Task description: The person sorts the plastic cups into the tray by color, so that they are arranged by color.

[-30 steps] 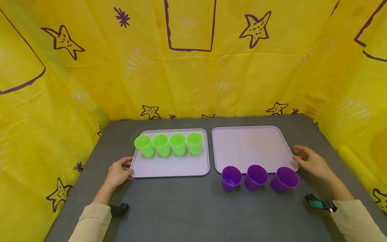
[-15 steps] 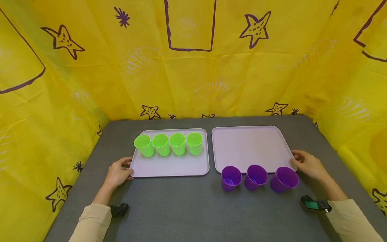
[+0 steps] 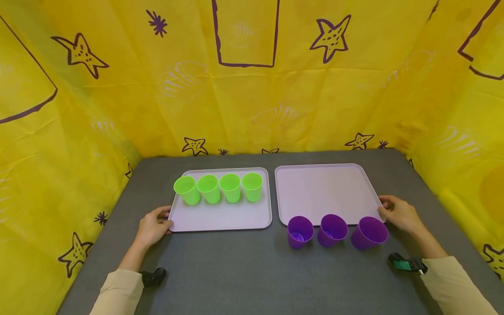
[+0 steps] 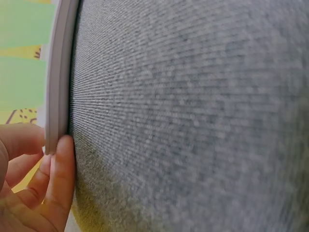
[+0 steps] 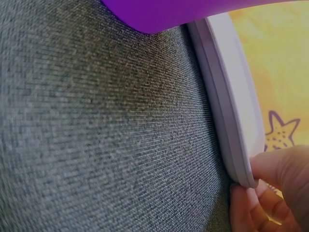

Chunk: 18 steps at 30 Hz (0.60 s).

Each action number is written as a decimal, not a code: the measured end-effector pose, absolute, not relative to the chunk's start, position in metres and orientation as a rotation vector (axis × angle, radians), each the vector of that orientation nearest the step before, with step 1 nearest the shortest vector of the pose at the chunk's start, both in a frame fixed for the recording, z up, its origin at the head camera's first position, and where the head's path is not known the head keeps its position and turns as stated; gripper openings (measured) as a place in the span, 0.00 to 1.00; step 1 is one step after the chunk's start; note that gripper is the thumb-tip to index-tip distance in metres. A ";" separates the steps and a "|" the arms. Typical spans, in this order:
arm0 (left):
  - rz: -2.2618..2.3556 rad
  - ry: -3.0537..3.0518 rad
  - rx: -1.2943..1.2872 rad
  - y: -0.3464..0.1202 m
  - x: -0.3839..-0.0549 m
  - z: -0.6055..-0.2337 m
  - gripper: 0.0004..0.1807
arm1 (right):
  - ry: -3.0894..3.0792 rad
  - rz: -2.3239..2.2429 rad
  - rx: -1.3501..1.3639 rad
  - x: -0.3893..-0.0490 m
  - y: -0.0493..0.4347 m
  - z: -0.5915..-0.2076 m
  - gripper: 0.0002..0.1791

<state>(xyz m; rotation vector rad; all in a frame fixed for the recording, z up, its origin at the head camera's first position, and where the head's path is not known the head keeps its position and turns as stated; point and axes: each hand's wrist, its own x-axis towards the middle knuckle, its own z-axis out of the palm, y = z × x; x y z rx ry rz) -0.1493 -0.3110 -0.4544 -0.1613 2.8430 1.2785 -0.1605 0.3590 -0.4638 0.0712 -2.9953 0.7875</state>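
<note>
Two pale lilac trays lie side by side on the grey table. My left hand (image 3: 154, 226) pinches the near left corner of the left tray (image 3: 220, 221), thumb over the rim and fingers below, as the left wrist view shows. Several lime green cups (image 3: 231, 188) stand in a row along that tray's far half. At the other end, my right hand (image 3: 401, 213) pinches the right edge of the right tray (image 3: 323, 192) near its front corner. Three purple cups (image 3: 332, 231) stand in a row along this tray's near edge, overlapping it in the head view.
The grey cloth-covered table (image 3: 228, 271) runs back to a yellow curtain (image 3: 244, 96) printed with starfish and fish. The curtain also encloses the left and right sides. A black wrist strap (image 3: 153, 277) sits on the left forearm.
My right hand has moved left onto the right tray's edge and now pinches it. My left hand keeps its hold on the left tray. Cups and trays have stayed in place.
</note>
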 end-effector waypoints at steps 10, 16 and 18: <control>1.046 3.128 -0.094 -0.315 -0.135 -0.437 0.20 | -3.001 0.806 0.045 -0.159 0.356 -0.464 0.22; 1.078 3.188 -0.034 -0.311 -0.135 -0.429 0.19 | -2.997 0.811 0.028 -0.159 0.356 -0.462 0.23; 1.095 3.192 0.001 -0.308 -0.135 -0.425 0.20 | -3.007 0.821 0.021 -0.159 0.355 -0.461 0.23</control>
